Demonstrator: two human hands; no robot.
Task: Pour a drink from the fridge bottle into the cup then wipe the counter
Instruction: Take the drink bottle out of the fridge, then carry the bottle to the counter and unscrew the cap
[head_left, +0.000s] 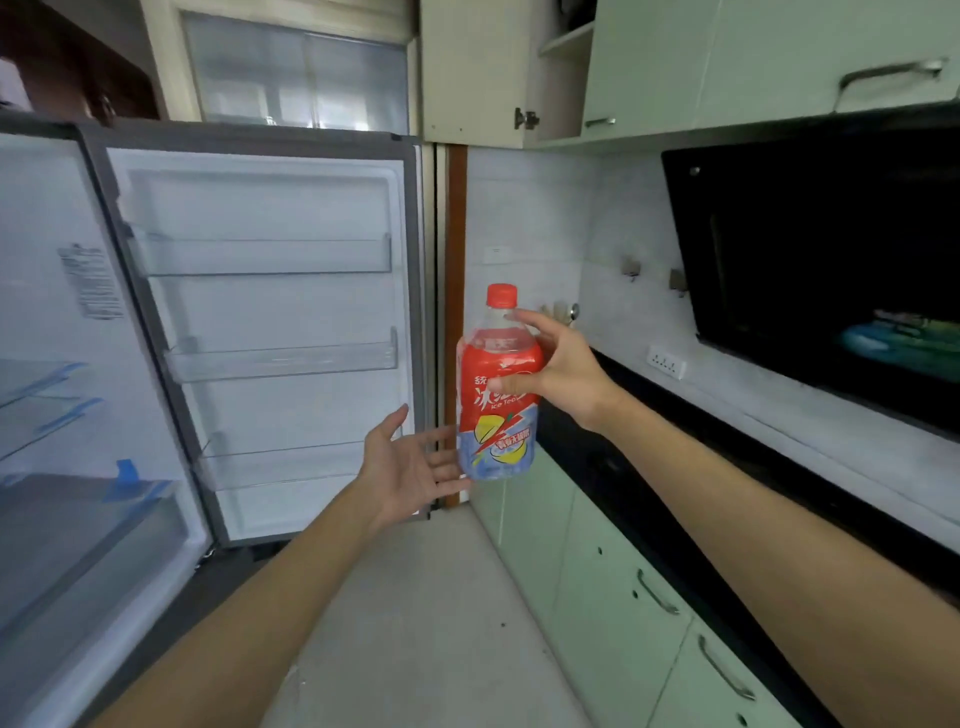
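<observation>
A plastic ice tea bottle (496, 415) with a red cap and a red and blue label hangs upright in the air between the fridge door and the counter. My right hand (556, 369) grips its upper half, thumb across the label and fingers behind the neck. My left hand (410, 465) is held palm up with straight fingers, the fingertips at the bottle's lower left side. No cup is in view.
The fridge door (270, 332) stands open on the left with bare door shelves. A black counter (727, 499) runs along the right over pale green cabinets (613, 587). A black range hood (821, 270) hangs above it. An upper cabinet door (470, 73) is open.
</observation>
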